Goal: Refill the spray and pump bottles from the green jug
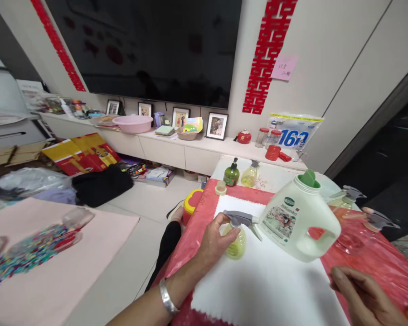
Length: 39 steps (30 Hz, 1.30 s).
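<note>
My left hand (215, 242) is wrapped round a small yellow spray bottle (237, 244) with a grey trigger head, standing on a white cloth (268, 280). A silver bangle sits on that wrist. Just right of the bottle stands a pale green detergent jug (297, 224) with a green cap and a handle, tilted a little. My right hand (363, 296) rests low at the right on the red table cover (377, 262), fingers curled loosely, nothing visible in it.
A dark green pump bottle (231, 174), a yellowish spray bottle (250, 175) and a small lid (221, 187) stand at the table's far end. More spray bottles (348, 199) stand at right. A yellow-lidded tub (192, 203) is on the floor. A pink-covered table with beads (34, 249) is left.
</note>
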Each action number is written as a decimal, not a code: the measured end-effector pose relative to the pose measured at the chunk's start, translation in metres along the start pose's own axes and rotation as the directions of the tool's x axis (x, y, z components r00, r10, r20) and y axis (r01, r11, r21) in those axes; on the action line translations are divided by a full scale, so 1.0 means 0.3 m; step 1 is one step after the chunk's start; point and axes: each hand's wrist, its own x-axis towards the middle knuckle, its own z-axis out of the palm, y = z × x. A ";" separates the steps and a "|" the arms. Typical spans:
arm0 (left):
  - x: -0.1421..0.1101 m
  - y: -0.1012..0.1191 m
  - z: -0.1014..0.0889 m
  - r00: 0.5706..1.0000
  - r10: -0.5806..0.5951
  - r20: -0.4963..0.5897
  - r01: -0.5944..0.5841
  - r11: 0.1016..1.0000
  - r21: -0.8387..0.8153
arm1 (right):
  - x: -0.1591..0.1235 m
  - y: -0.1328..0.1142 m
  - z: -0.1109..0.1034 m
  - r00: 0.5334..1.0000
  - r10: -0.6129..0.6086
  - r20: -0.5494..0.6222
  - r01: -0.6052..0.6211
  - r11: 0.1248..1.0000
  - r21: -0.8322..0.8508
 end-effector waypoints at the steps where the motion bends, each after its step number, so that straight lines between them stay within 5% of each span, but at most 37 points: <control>1: -0.017 -0.016 0.015 1.000 0.008 -0.019 -0.008 1.000 -0.010 | -0.029 -0.025 0.032 0.996 -0.032 0.083 0.030 0.999 0.025; 5: -0.049 -0.065 0.076 0.994 0.083 -0.068 -0.079 0.995 0.054 | -0.152 -0.077 0.203 0.944 -0.152 0.292 0.122 0.985 0.119; 11: -0.047 -0.118 0.110 0.983 0.152 -0.105 -0.147 0.988 0.054 | -0.295 -0.108 0.401 0.897 -0.180 0.403 0.127 0.980 0.156; 19: -0.049 -0.260 0.166 0.952 0.297 -0.075 -0.288 0.952 0.107 | -0.263 -0.191 0.512 0.956 -0.135 0.261 0.121 0.990 0.069; 24: -0.056 -0.288 0.177 0.916 0.390 -0.091 -0.368 0.910 0.191 | -0.247 -0.236 0.595 0.996 0.018 0.087 -0.040 0.966 0.255; 27: -0.059 -0.290 0.176 0.896 0.428 -0.116 -0.396 0.891 0.224 | -0.240 -0.232 0.625 0.994 0.095 0.047 -0.105 0.948 0.302; 32: -0.054 -0.296 0.170 0.908 0.410 -0.087 -0.385 0.897 0.216 | -0.204 -0.199 0.615 0.994 -0.107 0.020 0.103 0.987 0.125; 35: -0.056 -0.283 0.161 0.940 0.331 -0.080 -0.316 0.936 0.158 | -0.163 -0.193 0.588 0.964 -0.189 0.187 0.165 0.977 0.138; 39: -0.058 -0.256 0.150 0.963 0.232 -0.137 -0.219 0.970 0.101 | -0.112 -0.209 0.557 0.851 -0.218 0.479 0.094 0.958 0.269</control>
